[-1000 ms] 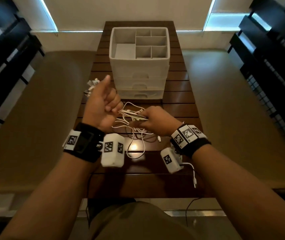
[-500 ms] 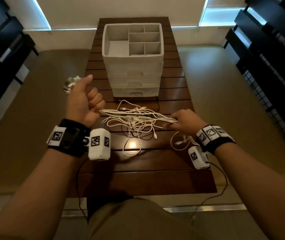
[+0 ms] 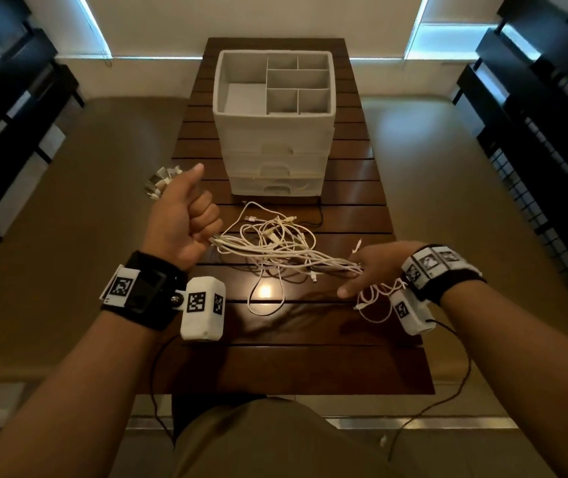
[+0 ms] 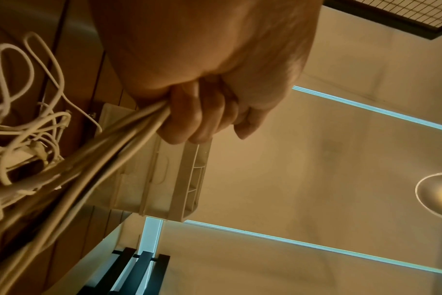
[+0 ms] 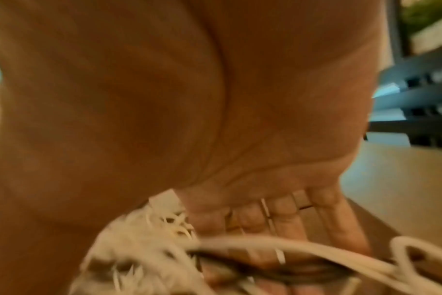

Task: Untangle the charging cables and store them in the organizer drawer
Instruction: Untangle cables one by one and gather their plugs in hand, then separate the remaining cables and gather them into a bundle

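Observation:
A tangle of white charging cables (image 3: 275, 246) lies on the dark wooden table (image 3: 292, 367) in front of the white organizer (image 3: 274, 132). My left hand (image 3: 186, 225) grips one end of the bundle in a fist with the thumb up, and the plugs (image 3: 161, 179) stick out past the thumb. The left wrist view shows the fingers (image 4: 202, 111) curled round several cables (image 4: 101, 159). My right hand (image 3: 375, 267) is at the other end of the stretched strands. Its fingers (image 5: 290, 219) lie nearly straight while cables (image 5: 265, 243) run across them. Loose loops hang below the right wrist.
The organizer has three closed drawers at its front and an open divided tray on top. It stands at the table's far middle. A thin black wire (image 3: 320, 215) lies beside its base. Beige floor lies on both sides of the narrow table, with dark shelving (image 3: 534, 132) beyond.
My hands have drawn apart. The right hand has slid to the right along the cables and its fingers have straightened; the bundle is now stretched between the hands. The left hand keeps its grip.

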Demonstrator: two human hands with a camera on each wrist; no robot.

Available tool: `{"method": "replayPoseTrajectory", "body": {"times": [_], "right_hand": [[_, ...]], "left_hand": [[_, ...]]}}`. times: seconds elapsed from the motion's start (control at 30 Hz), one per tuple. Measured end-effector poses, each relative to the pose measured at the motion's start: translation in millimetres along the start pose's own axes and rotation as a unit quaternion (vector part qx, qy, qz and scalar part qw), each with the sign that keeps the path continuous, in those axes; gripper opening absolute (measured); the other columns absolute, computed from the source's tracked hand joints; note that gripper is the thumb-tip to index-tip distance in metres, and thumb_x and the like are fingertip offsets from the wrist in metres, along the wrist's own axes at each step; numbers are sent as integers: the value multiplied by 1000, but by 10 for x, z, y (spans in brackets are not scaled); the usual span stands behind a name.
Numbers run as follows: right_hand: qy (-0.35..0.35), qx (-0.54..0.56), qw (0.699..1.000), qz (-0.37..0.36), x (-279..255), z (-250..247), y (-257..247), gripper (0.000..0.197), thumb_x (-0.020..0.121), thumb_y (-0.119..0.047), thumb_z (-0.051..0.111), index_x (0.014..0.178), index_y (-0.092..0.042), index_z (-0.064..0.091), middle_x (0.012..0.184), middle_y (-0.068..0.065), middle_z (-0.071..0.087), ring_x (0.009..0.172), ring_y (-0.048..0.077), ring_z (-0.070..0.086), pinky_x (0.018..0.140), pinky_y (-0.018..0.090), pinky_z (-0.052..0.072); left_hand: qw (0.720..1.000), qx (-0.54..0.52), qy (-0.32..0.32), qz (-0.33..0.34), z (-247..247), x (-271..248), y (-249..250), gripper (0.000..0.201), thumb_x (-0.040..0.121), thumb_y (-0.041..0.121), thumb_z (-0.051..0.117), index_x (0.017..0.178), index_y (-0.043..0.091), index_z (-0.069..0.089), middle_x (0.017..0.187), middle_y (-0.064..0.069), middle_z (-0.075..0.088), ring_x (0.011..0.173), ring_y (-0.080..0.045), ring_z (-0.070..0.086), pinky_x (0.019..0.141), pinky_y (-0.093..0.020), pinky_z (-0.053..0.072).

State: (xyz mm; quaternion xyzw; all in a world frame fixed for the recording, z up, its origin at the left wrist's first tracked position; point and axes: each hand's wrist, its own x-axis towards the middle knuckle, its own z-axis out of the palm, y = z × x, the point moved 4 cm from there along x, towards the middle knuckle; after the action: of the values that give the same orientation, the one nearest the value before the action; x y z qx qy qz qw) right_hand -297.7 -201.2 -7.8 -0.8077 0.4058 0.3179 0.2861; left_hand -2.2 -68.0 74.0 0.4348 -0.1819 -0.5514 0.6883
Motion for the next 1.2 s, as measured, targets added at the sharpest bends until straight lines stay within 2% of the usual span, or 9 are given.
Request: {"method": "replayPoseTrajectory", "body": {"times": [0.07, 0.2, 0.27, 0.37, 0.47, 0.7, 0.9, 1.07, 1.2], "right_hand": [[12, 78, 996, -50, -78, -130, -66, 81, 73, -83, 65, 133, -28, 59, 123, -14, 58, 118, 15, 59, 101, 39, 48], [268, 168, 944, -90, 33, -629, -207, 45, 95, -63, 58, 111, -22, 69, 103, -9, 67, 93, 10, 65, 82, 30, 50], [313, 157, 933, -85, 209, -720, -348, 26, 102, -44, 60, 110, -22, 70, 99, -7, 67, 88, 12, 66, 73, 25, 47], [279, 187, 937, -96, 522, -678, -589, 14, 103, -27, 60, 112, -21, 70, 100, -5, 68, 75, 5, 64, 61, 20, 50], [288, 179, 933, -118, 713, -658, -791, 18, 101, -20, 63, 113, -17, 76, 96, -7, 68, 75, -1, 58, 83, 31, 58], [380, 169, 902, -114, 927, -813, -1030, 17, 100, -28, 60, 110, -21, 72, 112, 2, 73, 101, 20, 67, 86, 37, 55], [231, 114, 962, -96, 1416, -757, -1234, 55, 95, -33, 72, 146, -24, 56, 150, 5, 56, 132, 25, 57, 109, 38, 47], [257, 147, 947, -128, 1388, -891, -1348, 12, 97, -20, 68, 101, -12, 77, 95, 2, 74, 87, 19, 68, 78, 33, 53], [360, 257, 875, -200, 903, -1228, -1527, 11, 102, -22, 62, 100, -14, 70, 80, 1, 70, 64, 11, 63, 60, 27, 50]], "left_hand": [[1000, 0, -4, -14, -26, -40, -50, 57, 106, 32, 53, 58, 27, 22, 45, 9, 16, 38, -8, 10, 35, -21, 13], [999, 3, 12, -31, -49, -100, -149, 60, 106, 29, 51, 52, 26, 24, 43, 9, 17, 42, -11, 5, 39, -22, 8], [999, 6, 20, -36, -59, -107, -183, 59, 106, 29, 52, 52, 26, 27, 43, 9, 18, 40, -9, 8, 39, -23, 9], [999, 9, 26, -42, -49, -111, -213, 58, 105, 27, 54, 53, 27, 28, 44, 9, 18, 36, -7, 14, 37, -22, 10], [998, 18, 31, -50, -50, -124, -234, 56, 104, 25, 55, 55, 27, 28, 44, 9, 18, 35, -7, 14, 36, -21, 12], [997, 17, 38, -67, -91, -106, -270, 57, 104, 25, 54, 51, 27, 34, 43, 9, 18, 34, -6, 14, 35, -20, 11], [996, 39, 29, -79, -58, -81, -258, 59, 105, 26, 52, 48, 27, 39, 44, 8, 18, 34, -7, 14, 37, -21, 9], [996, 27, 32, -74, -93, -65, -252, 56, 106, 25, 51, 51, 27, 39, 44, 8, 18, 35, -6, 13, 39, -23, 7], [996, 13, 41, -73, -134, -13, -287, 53, 106, 27, 52, 53, 25, 47, 46, 8, 17, 35, -6, 13, 38, -22, 7]]}}
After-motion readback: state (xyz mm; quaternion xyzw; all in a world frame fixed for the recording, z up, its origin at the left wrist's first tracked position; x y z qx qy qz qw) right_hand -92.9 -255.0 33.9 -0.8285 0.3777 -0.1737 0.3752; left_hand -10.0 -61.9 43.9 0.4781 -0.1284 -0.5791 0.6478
